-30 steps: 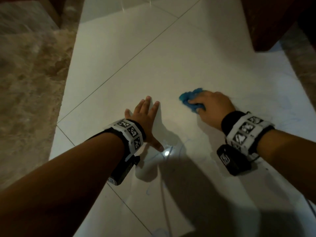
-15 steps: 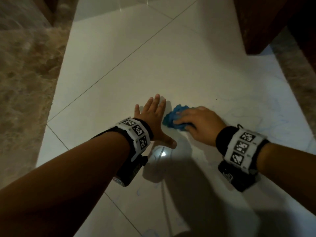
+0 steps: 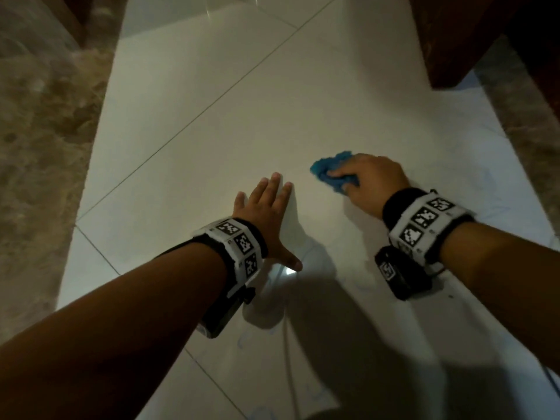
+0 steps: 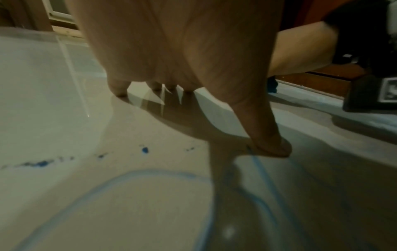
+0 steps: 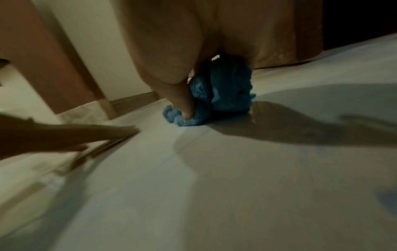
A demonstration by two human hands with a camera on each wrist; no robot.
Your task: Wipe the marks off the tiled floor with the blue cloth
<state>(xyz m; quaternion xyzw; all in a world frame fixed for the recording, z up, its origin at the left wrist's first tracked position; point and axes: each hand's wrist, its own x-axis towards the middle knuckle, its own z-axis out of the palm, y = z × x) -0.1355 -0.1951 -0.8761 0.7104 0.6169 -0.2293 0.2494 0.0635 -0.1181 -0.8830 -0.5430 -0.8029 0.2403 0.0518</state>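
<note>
My right hand grips a bunched blue cloth and presses it on the white tiled floor. In the right wrist view the thumb digs into the blue cloth. My left hand lies flat on the floor with fingers spread, a hand's width left of the cloth. Under the left hand the left wrist view shows blue marks: a drawn loop and a row of specks. Faint blue lines show right of the cloth.
A dark wooden furniture leg stands on the floor at the upper right. Brown marbled flooring borders the white tiles on the left, and a strip of it runs along the right edge. Grout lines cross the tiles diagonally.
The right hand has swept the cloth away from the left hand, back up and to the right. The left hand has stayed flat on the floor.
</note>
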